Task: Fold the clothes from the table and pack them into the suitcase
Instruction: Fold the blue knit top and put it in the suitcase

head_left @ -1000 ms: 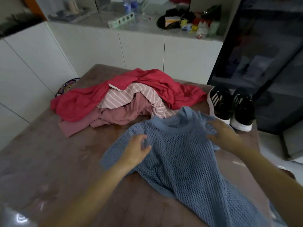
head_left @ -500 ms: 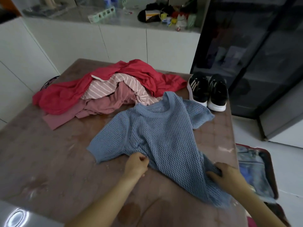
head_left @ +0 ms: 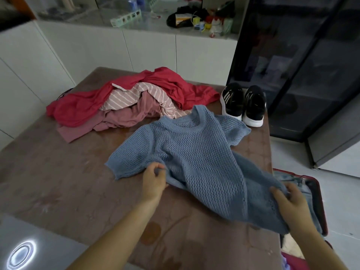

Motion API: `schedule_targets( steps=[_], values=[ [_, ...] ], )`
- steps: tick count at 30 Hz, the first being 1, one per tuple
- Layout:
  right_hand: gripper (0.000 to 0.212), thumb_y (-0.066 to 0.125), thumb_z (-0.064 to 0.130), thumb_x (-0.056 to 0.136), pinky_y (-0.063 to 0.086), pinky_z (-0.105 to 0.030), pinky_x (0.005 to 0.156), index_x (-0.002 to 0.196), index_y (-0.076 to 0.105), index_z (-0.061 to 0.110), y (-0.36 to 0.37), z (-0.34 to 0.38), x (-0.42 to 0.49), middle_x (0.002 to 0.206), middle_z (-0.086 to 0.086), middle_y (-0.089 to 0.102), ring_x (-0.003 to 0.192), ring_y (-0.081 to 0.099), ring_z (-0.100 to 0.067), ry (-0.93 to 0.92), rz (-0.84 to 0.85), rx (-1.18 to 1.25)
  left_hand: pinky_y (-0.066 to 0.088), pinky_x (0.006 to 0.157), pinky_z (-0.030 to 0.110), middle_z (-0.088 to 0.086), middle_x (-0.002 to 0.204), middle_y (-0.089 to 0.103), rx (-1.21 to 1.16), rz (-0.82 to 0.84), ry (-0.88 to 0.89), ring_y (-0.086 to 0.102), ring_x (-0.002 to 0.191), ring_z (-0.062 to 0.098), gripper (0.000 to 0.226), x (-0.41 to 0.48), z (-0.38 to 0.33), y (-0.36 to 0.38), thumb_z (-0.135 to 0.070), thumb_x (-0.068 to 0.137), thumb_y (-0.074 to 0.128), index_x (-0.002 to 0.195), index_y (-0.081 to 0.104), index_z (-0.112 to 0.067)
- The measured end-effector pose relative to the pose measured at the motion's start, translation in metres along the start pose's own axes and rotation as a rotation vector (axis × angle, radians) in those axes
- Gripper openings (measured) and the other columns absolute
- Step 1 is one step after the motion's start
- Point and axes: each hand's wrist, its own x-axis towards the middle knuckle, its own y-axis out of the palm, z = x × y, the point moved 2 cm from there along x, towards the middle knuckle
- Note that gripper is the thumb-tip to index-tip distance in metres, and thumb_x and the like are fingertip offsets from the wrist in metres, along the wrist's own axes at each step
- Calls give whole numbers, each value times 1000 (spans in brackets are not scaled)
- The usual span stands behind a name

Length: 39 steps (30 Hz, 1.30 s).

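A blue open-knit short-sleeved top (head_left: 196,158) lies spread on the brown table (head_left: 58,182), neck away from me. My left hand (head_left: 153,182) pinches its left side seam below the sleeve. My right hand (head_left: 288,199) grips the lower right hem, lifted slightly past the table's right edge. Behind the top lies a heap of clothes: a red garment (head_left: 78,108), a pink-and-white striped one (head_left: 126,96) and a dusty pink one (head_left: 124,117). A red suitcase (head_left: 319,191) lies open on the floor at the right, with denim inside.
A pair of black sneakers with white soles (head_left: 243,104) stands at the table's far right corner. White cabinets and a cluttered counter (head_left: 194,18) run behind. A dark glass-fronted cabinet (head_left: 303,65) stands at the right, with pale floor below it.
Both hands slid from the top's shoulders down to its lower sides. The right hand now lifts the hem a little. The view shifted and the suitcase came into sight.
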Motion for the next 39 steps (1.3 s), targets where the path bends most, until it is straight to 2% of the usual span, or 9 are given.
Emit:
schedule_targets(
  steps=[3,8,10,14,19,26,30,36,39],
  values=[
    [7,56,11,92,42,-38,75,97,55,6,-15,-16,5,88,-12,57,82,53,-28,88,-90,-30,51,49,27,3,78,53,78,-95,84,54,58,16,19,6,-3,-33,-7,95,49,84,55,-21],
    [20,66,22,87,44,-42,69,88,49,10,-17,-56,8,73,-8,54,73,54,-29,115,91,-410,55,71,41,3,93,57,60,-146,-14,60,72,21,22,8,20,-66,-4,92,53,110,56,-17],
    [26,68,26,85,45,-39,70,95,47,16,-14,-65,6,79,-8,56,78,58,-31,116,155,-491,56,78,43,1,99,62,19,-103,-69,64,89,24,20,-2,34,-62,-5,88,60,100,57,-21],
    [38,71,28,82,38,-33,62,110,54,9,-12,-66,7,86,-15,63,77,59,-31,99,162,-507,54,60,29,3,85,62,56,56,-248,61,73,15,16,-36,56,-38,-11,85,68,82,55,-19],
    [27,69,24,85,37,-32,52,69,48,18,-5,-58,8,64,0,55,59,49,-20,-5,242,-573,54,83,46,10,94,61,181,69,-211,60,86,27,14,-42,53,-18,-19,94,51,97,55,-6],
    [44,66,15,87,44,-41,66,127,47,16,-4,-58,10,100,-20,65,88,63,-41,-40,106,-361,41,76,34,7,93,55,47,-150,117,55,80,13,17,-41,29,-41,-7,96,46,110,48,2],
    [42,63,12,88,47,-44,70,121,48,33,-17,-58,7,94,-9,59,81,60,-35,-66,-2,-271,37,92,27,-3,122,44,187,-93,247,47,110,11,39,-42,29,-70,-14,94,55,130,42,-8],
    [46,73,22,81,43,-37,64,122,54,13,-23,-83,9,101,-17,65,87,62,-36,26,90,-416,43,85,25,-8,105,62,722,233,111,59,106,15,17,-59,75,-95,-19,93,58,88,54,-35],
    [45,74,22,80,46,-38,67,119,54,14,-23,-87,10,96,-12,61,85,61,-32,30,136,-419,43,83,24,-7,110,62,765,304,46,60,104,13,17,-66,87,-99,-23,90,62,93,52,-36]
  ],
)
